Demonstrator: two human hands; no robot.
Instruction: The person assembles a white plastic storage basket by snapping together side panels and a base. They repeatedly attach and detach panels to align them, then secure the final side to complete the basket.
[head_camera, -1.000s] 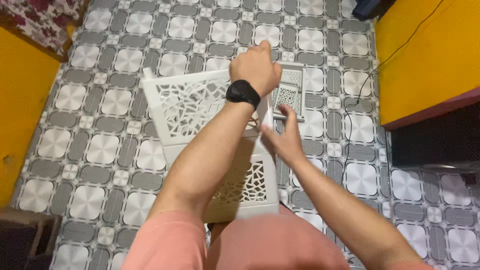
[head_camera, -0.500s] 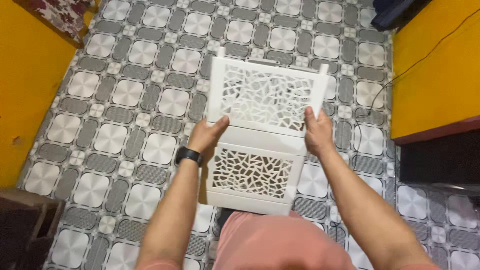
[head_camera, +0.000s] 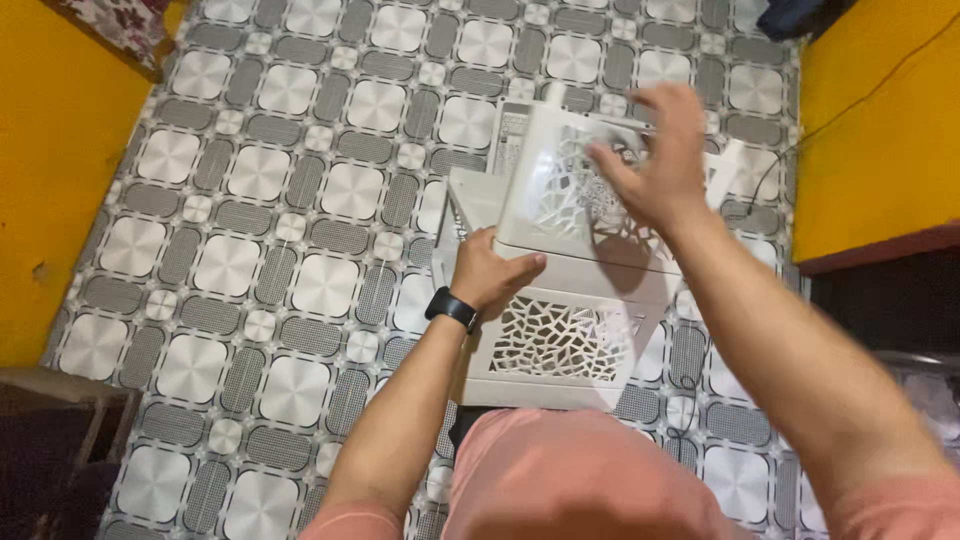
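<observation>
White plastic lattice unit (head_camera: 560, 335): lower tier stands assembled; upper panel (head_camera: 570, 195) tilted, not seated. My left hand (head_camera: 487, 272) grips its corner, right hand (head_camera: 655, 165) spread on top.

Two white plastic lattice panels joined at an edge: one tilted upper panel (head_camera: 560, 195), one lower panel (head_camera: 560, 340). One further flat white lattice piece (head_camera: 510, 135) on the floor behind. Two hands: left hand (head_camera: 490, 272), right hand (head_camera: 655, 165). One black wristwatch (head_camera: 452, 307). One black cable (head_camera: 770, 170). One tiled floor (head_camera: 270, 200).
</observation>
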